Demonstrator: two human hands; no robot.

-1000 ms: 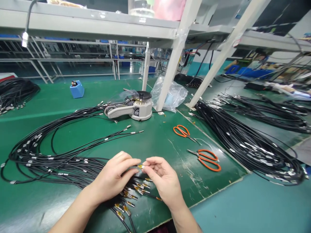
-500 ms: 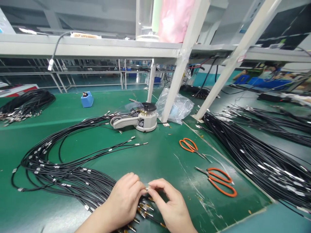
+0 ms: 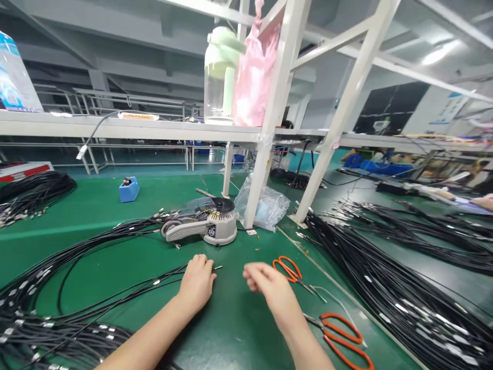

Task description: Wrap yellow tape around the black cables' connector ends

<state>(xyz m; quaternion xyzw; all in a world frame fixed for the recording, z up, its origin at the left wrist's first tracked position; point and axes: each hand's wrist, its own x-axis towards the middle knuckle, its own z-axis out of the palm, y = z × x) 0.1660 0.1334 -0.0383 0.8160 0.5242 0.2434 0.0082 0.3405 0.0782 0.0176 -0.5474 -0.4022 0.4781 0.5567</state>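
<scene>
My left hand (image 3: 198, 281) lies low over the green table with its fingers curled round the ends of black cables (image 3: 169, 276). One metal cable tip (image 3: 219, 267) pokes out beyond the fingers; how many cables the hand holds is hidden. To the right, my right hand (image 3: 267, 285) is slightly blurred, its fingers curled in and nothing visible in them. Just beside it are orange-handled scissors (image 3: 288, 270), and a second orange-handled pair (image 3: 341, 334) lies nearer me. A large bundle of black cables (image 3: 50, 329) with white tags spreads across the left.
Ahead stands a grey round tape dispenser (image 3: 219, 228). A blue tape holder (image 3: 129, 190) is farther left. Clear plastic bag (image 3: 269, 205) lies behind a white post (image 3: 265, 154). More black cables (image 3: 385, 288) cover the right side. Another person's hand (image 3: 483, 202) shows at the far right.
Both hands have parted and moved forward from the connector ends near the front edge. My left hand is now at the loose cable ends. The view has tilted up.
</scene>
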